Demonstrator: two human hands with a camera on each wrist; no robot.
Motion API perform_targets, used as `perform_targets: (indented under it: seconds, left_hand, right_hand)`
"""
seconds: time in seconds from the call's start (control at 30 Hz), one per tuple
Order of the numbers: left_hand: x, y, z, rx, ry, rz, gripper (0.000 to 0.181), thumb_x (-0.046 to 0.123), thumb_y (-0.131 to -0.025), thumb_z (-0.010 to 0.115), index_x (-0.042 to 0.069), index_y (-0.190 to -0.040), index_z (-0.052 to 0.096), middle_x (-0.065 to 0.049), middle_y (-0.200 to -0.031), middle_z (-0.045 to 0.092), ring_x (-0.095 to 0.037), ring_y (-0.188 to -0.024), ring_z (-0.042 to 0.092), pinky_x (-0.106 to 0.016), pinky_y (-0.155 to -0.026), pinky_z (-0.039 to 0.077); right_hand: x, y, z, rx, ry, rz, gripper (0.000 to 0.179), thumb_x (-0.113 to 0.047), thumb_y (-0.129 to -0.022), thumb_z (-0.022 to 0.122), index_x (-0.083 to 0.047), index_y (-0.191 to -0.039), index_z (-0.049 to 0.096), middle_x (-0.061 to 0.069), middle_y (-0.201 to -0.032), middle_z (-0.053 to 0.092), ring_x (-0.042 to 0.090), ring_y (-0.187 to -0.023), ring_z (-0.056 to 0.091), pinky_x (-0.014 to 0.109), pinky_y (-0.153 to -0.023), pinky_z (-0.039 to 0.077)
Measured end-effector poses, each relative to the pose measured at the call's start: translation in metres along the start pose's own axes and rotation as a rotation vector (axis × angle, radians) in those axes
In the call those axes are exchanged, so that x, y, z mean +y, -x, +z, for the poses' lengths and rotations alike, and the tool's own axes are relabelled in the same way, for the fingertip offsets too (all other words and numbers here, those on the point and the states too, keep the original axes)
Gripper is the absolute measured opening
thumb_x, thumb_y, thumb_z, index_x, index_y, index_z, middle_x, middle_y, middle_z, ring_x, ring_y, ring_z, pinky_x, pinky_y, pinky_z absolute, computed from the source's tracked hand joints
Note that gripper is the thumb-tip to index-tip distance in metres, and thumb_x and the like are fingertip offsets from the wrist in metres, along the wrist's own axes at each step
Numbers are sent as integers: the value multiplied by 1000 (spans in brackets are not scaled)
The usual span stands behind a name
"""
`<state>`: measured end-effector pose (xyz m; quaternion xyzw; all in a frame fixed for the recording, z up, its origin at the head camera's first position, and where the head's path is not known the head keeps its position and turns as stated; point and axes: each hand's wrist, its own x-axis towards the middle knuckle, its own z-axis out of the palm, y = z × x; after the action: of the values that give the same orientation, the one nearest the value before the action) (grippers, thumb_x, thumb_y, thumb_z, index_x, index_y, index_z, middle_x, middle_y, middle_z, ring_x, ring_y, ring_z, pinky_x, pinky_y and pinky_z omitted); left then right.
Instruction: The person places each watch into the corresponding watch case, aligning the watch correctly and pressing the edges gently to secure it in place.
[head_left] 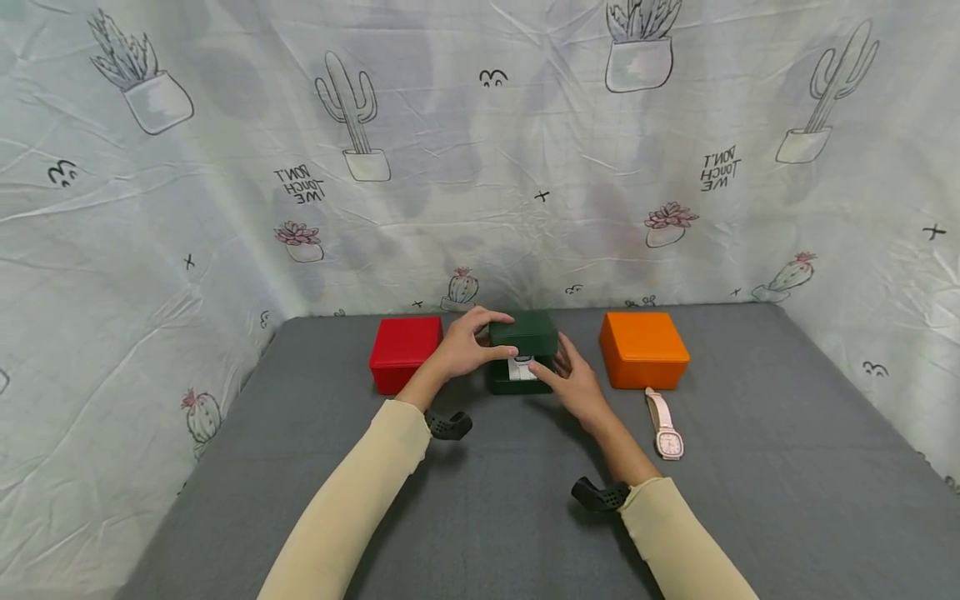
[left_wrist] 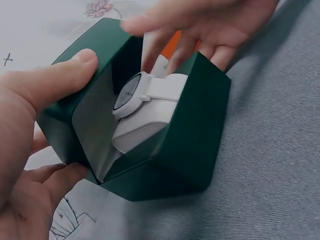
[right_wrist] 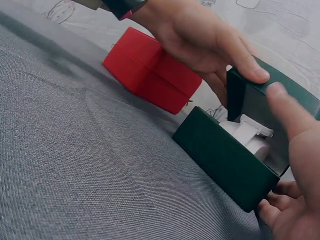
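A dark green watch box (head_left: 525, 335) stands at the back middle of the table with its lid partly raised. Inside, a white watch (left_wrist: 131, 95) is wrapped round a white cushion (left_wrist: 145, 125). My left hand (head_left: 462, 346) grips the lid at its left, thumb on the front edge and other fingers farther back. At the box's right side is my right hand (head_left: 576, 385): the thumb (right_wrist: 287, 107) reaches up by the lid's edge, while the other fingers (right_wrist: 280, 202) curl round the side of the base. Part of the cushion is hidden by the box's front wall.
A red box (head_left: 406, 354) sits to the left of the green one, and an orange box (head_left: 645, 350) to the right, both with lids down. In front of the orange box lies a pink watch (head_left: 665, 429). A printed curtain (head_left: 480, 150) hangs behind the grey tabletop (head_left: 480, 517).
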<state>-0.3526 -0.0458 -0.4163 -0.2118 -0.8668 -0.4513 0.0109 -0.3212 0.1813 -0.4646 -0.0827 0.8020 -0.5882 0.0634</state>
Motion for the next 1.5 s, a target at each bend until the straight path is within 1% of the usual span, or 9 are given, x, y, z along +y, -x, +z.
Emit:
perform_targets:
  seconds: [0.13,0.23,0.53,0.73,0.87,1.03,1.3,1.4,1.5]
  left_hand:
    - [-1,3,2,1,-22,22,50,33,-79,80,23,-125,63,-2,-121,54,-19,-117,52,-41,-105,47]
    - [-3,6,4,2,-43,20,51,32,-77,82,23,-124,64,-1,-125,54,-19,-121,51,-41,-106,46]
    - [-3,13,12,5,-115,22,57,22,-72,86,18,-125,65,-1,-129,54,-21,-122,51,-39,-98,52]
    - [-5,17,18,18,-125,25,56,18,-72,85,17,-124,64,-3,-135,51,-22,-128,49,-38,-101,50]
    - [-5,19,21,31,-144,50,56,16,-73,85,15,-124,62,-5,-139,48,-25,-128,49,-39,-101,50]
    - [-6,22,25,55,-159,69,55,17,-74,84,15,-124,61,-4,-142,46,-25,-129,49,-40,-101,50]
    - [-1,24,27,64,-186,66,56,17,-75,84,14,-126,60,-5,-145,44,-26,-130,47,-42,-101,50]
    - [1,25,26,69,-188,61,56,17,-75,84,15,-126,60,-5,-145,45,-26,-130,47,-42,-101,50]
    - [3,25,26,63,-198,55,57,19,-75,84,15,-126,60,-5,-145,45,-26,-131,47,-41,-102,49]
  right_hand:
    - [-2,1,-1,-3,-1,19,86,-60,-92,53,-22,-157,10,13,-161,22,30,-146,28,52,-115,32]
    - [-2,1,-1,0,-15,28,84,-63,-92,49,-24,-156,13,13,-160,24,29,-147,28,53,-114,32]
    - [1,-2,-1,-23,-68,-30,82,-48,-93,58,-19,-156,15,15,-157,30,30,-142,37,50,-114,33]
    - [-1,0,-1,-30,-99,-35,79,-42,-92,63,-20,-155,21,13,-158,28,31,-143,35,51,-114,33]
    - [-2,2,-1,-38,-112,-37,74,-38,-93,63,-22,-154,25,12,-157,30,32,-142,36,53,-113,34]
    - [-4,3,-3,-59,-83,-34,76,-40,-94,61,-19,-155,22,13,-157,32,34,-141,37,54,-112,35]
    - [-37,19,-11,-120,-50,-11,72,-26,-98,57,-7,-155,17,22,-156,29,38,-142,33,55,-114,32]
    - [-38,18,-11,-126,-43,-6,73,-27,-97,57,-7,-155,17,22,-156,29,38,-142,33,56,-114,32]
    - [-30,13,-11,-125,-51,-1,73,-30,-97,58,-10,-155,19,20,-156,30,37,-142,34,55,-114,31]
